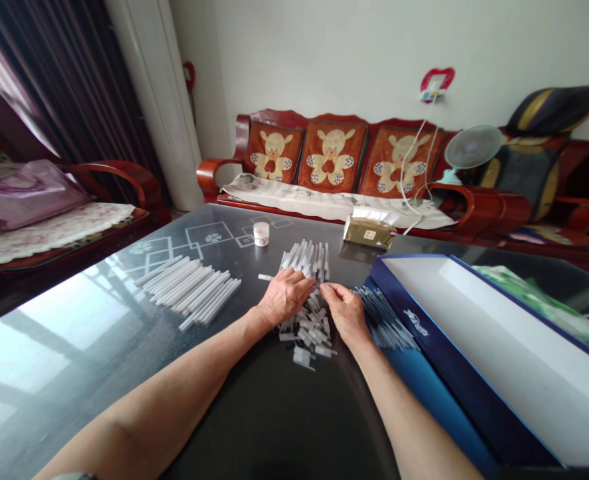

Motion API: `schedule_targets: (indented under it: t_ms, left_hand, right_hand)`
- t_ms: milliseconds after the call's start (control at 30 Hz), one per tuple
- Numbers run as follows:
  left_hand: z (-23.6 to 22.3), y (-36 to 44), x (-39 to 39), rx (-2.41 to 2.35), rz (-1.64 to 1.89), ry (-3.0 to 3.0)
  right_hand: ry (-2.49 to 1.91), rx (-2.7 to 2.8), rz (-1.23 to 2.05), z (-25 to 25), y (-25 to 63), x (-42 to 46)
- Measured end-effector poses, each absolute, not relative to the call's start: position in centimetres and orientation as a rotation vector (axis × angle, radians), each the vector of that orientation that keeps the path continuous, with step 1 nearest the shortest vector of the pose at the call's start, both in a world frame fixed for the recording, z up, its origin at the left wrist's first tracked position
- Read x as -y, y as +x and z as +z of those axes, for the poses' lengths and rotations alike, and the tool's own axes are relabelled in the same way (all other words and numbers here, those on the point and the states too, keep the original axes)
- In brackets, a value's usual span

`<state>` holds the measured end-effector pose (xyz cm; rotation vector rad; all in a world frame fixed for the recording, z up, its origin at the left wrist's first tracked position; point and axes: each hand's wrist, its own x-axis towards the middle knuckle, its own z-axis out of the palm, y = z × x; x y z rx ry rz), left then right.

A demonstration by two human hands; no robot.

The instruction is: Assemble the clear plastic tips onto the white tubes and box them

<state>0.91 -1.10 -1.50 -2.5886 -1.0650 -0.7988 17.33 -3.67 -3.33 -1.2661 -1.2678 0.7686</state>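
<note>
My left hand is over the dark glass table, its fingers bent and pressed together. My right hand faces it close by, thumb and forefinger pinched. Whatever the fingertips hold is too small and too hidden to name. Just below and between the hands lies a loose heap of small translucent white caps. Behind them is a bundle of white pen barrels, partly covered by my left hand. To the left, more white tubes like pen barrels lie side by side. Thin dark sticks like pen refills rest right of my right hand.
A long blue box with a white inside takes up the right side. Toward the back stand a small white cup-like container and a tissue pack. Beyond the table are a wooden sofa and a fan.
</note>
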Motion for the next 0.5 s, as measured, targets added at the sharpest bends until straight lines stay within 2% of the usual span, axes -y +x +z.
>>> schedule_targets:
  t_ms: [267,500]
  left_hand:
    - [-1.39,0.88,1.28,1.112,-0.742,-2.564]
    - [-1.42,1.02,1.22,1.111,-0.725,-2.556]
  right_hand:
    - [-1.146,1.276,0.82,-3.95,17.36,3.34]
    - [-1.32,1.354,0.578,-3.21,17.28,3.8]
